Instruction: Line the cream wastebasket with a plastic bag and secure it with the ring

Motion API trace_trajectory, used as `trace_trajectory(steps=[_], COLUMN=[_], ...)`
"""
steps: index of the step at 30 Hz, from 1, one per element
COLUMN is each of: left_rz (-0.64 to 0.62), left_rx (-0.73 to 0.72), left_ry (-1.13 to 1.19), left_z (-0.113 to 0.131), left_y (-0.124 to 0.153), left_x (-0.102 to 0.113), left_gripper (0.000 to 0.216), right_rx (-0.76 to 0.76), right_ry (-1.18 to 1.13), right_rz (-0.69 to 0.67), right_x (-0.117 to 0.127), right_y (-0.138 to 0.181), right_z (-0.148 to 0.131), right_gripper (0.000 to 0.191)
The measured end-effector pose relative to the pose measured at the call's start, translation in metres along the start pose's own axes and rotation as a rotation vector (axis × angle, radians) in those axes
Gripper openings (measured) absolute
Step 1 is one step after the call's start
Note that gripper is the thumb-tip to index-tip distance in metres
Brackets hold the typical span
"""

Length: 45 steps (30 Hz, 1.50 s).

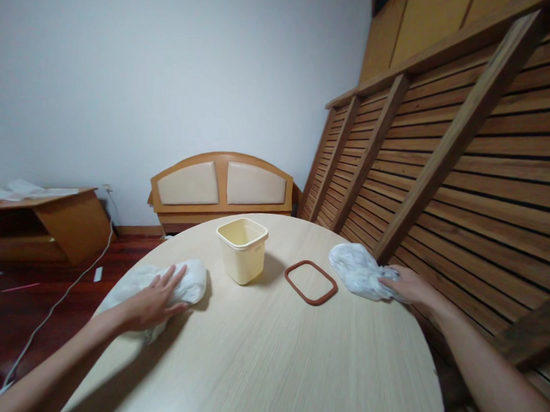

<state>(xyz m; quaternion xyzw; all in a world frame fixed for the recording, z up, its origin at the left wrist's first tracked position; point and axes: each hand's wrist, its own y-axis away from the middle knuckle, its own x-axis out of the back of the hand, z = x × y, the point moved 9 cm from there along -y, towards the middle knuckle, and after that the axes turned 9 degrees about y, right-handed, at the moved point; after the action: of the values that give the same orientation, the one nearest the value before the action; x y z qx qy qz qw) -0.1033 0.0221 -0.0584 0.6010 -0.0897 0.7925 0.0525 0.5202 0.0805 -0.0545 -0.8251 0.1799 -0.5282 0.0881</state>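
Observation:
My left hand [160, 301] rests with fingers stretched out on top of a white, bunched-up plastic bag [191, 281] at the left side of the table. What the bag holds, if anything, I cannot make out. On the right, my right hand [405, 283] grips the gathered end of another crumpled white plastic bag [357, 270], which lies near the table's edge. Between the bags stands an upright pale yellow square bin [242, 260], its top uncovered. A reddish-brown rounded rectangular ring [311, 283] lies flat to the right of the bin.
The round pale wood table [265, 361] carries all of these. Behind it stands a padded wooden headboard [223, 187]. A slatted wooden frame [412, 171] leans close on the right. At left are a low cabinet [69, 224] and a cable [71, 293] on the floor.

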Motion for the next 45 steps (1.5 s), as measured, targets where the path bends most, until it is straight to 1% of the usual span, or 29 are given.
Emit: trace_trajectory(steps=[1, 2, 3, 5, 6, 7, 9, 10, 11, 14, 17, 18, 20, 22, 23, 26, 27, 29, 31, 33, 34, 36, 38, 40, 42, 45], left_rz=[-0.043, -0.036, 0.001, 0.114, 0.175, 0.228, 0.33, 0.359, 0.36, 0.309, 0.232, 0.196, 0.107, 0.038, 0.005, -0.067, -0.065, -0.021, 0.04, 0.084, 0.101, 0.124, 0.103, 0.057, 0.038, 0.043], left_rx=[0.017, 0.028, 0.023, -0.048, -0.107, -0.178, -0.283, -0.309, -0.33, -0.385, -0.425, -0.434, -0.454, -0.455, -0.461, -0.497, -0.504, -0.505, -0.488, -0.469, -0.461, -0.451, -0.439, -0.425, -0.414, -0.396], left_ry=[-0.018, -0.031, -0.038, -0.028, -0.005, 0.028, 0.107, 0.16, 0.223, 0.452, 0.671, 0.749, 0.888, 1.002, 1.071, 1.29, 1.344, 1.39, 1.359, 1.296, 1.269, 1.223, 1.201, 1.201, 1.206, 1.211], left_z=[0.003, 0.008, 0.015, 0.037, 0.052, 0.069, 0.101, 0.115, 0.13, 0.171, 0.208, 0.219, 0.239, 0.253, 0.259, 0.267, 0.265, 0.259, 0.25, 0.242, 0.239, 0.234, 0.232, 0.232, 0.23, 0.228], left_y=[-0.002, -0.004, -0.006, -0.008, -0.007, -0.005, 0.004, 0.008, 0.012, 0.021, 0.025, 0.024, 0.02, 0.014, 0.01, 0.0, -0.003, -0.009, -0.015, -0.02, -0.021, -0.024, -0.026, -0.029, -0.032, -0.036], left_x=[-0.008, -0.01, -0.008, 0.003, 0.01, 0.017, 0.034, 0.04, 0.044, 0.051, 0.056, 0.057, 0.059, 0.062, 0.065, 0.073, 0.076, 0.08, 0.08, 0.079, 0.078, 0.078, 0.075, 0.072, 0.07, 0.069], left_gripper=[0.079, 0.084, 0.087, 0.088, 0.086, 0.082, 0.072, 0.067, 0.061, 0.047, 0.048, 0.049, 0.057, 0.06, 0.058, 0.048, 0.047, 0.046, 0.042, 0.038, 0.036, 0.036, 0.04, 0.042, 0.039, 0.037], right_rx=[-0.019, -0.037, -0.054, -0.043, -0.015, 0.047, 0.173, 0.219, 0.259, 0.409, 0.56, 0.604, 0.684, 0.762, 0.793, 0.84, 0.848, 0.885, 0.925, 0.914, 0.888, 0.845, 0.839, 0.844, 0.83, 0.778], right_ry=[-0.052, -0.101, -0.141, -0.197, -0.224, -0.284, -0.362, -0.392, -0.426, -0.502, -0.571, -0.577, -0.584, -0.607, -0.619, -0.642, -0.644, -0.657, -0.691, -0.706, -0.684, -0.59, -0.51, -0.519, -0.611, -0.813], right_rz=[-0.033, -0.054, -0.056, -0.008, 0.012, 0.032, 0.056, 0.054, 0.057, -0.032, -0.225, -0.303, -0.425, -0.474, -0.482, -0.482, -0.473, -0.459, -0.49, -0.513, -0.494, -0.402, -0.317, -0.293, -0.353, -0.517], right_x=[-0.001, -0.001, 0.002, 0.015, 0.023, 0.032, 0.051, 0.059, 0.067, 0.076, 0.07, 0.066, 0.063, 0.067, 0.07, 0.081, 0.084, 0.086, 0.082, 0.073, 0.068, 0.062, 0.061, 0.06, 0.055, 0.043], right_y=[0.0, -0.001, -0.002, -0.003, -0.002, -0.001, 0.007, 0.012, 0.018, 0.04, 0.065, 0.073, 0.086, 0.095, 0.097, 0.097, 0.095, 0.092, 0.091, 0.087, 0.083, 0.076, 0.072, 0.071, 0.071, 0.073], right_z=[0.0, -0.002, -0.005, -0.02, -0.032, -0.05, -0.091, -0.111, -0.13, -0.187, -0.236, -0.251, -0.278, -0.3, -0.309, -0.325, -0.328, -0.332, -0.335, -0.337, -0.336, -0.335, -0.336, -0.337, -0.338, -0.341], right_gripper=[0.008, 0.012, 0.018, 0.031, 0.037, 0.042, 0.049, 0.049, 0.05, 0.053, 0.063, 0.062, 0.053, 0.046, 0.044, 0.038, 0.035, 0.032, 0.033, 0.041, 0.043, 0.041, 0.031, 0.024, 0.023, 0.027])
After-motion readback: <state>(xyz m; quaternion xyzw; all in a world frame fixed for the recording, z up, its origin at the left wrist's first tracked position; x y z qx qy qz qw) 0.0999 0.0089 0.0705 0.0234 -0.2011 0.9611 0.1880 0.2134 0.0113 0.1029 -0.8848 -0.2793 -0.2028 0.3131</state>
